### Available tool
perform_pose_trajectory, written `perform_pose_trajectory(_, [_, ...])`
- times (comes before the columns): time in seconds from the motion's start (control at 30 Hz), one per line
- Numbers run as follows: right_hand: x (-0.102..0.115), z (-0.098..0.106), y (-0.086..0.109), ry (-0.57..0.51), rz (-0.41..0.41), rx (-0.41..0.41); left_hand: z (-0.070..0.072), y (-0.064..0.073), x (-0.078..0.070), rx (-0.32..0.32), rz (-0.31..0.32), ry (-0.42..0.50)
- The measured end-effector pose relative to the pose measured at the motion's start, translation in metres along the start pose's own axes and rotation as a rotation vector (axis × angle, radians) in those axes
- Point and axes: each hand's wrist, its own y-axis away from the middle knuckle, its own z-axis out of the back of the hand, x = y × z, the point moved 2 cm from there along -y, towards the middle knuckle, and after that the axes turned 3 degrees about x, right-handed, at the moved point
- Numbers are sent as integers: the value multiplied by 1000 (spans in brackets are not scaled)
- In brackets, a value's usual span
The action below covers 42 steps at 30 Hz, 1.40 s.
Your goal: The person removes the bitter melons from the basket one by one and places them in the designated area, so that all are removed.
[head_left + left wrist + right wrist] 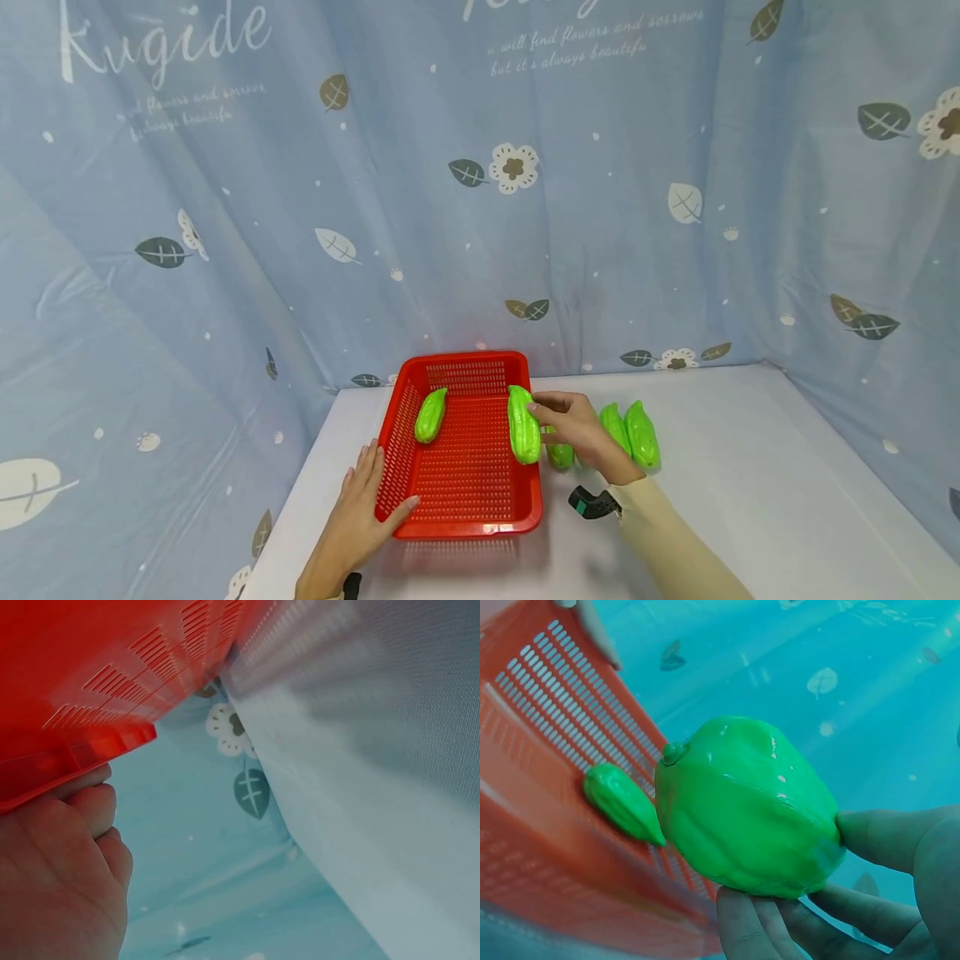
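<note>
My right hand (573, 425) pinches a glossy green ridged gourd (522, 425) between thumb and fingers, over the right rim of a red plastic basket (465, 528). In the right wrist view the held gourd (750, 810) shows its blunt end and small nub, with the thumb on one side and fingers beneath. Another green gourd (431, 415) lies inside the basket at the left. My left hand (356, 508) holds the basket's left rim near the front corner, thumb over the edge. From the left wrist, its fingers (94, 810) bend below the rim.
Several more green gourds (642, 435) lie on the white table (735, 467) right of the basket, partly hidden by my right hand and forearm. A blue patterned curtain (585, 250) hangs behind the table and along both sides. Dark straps sit at both wrists.
</note>
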Motion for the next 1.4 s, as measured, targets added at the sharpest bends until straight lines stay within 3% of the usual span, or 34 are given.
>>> perform_pose_trajectory(0.2, [-2, 15, 5, 8, 0, -5, -1, -1, 3, 16, 20, 15])
perform_pose_trajectory(0.93, [-8, 91, 24, 80, -30, -158, -3, -1, 6, -10, 2, 4])
perform_pose_trajectory(1.2, [-11, 117, 32, 119, -37, -171, -2, 0, 5, 11, 19, 26])
perform_pose_trajectory(1.4, [-13, 138, 39, 126, -32, -184, -2, 0, 4, -9, 8, 21])
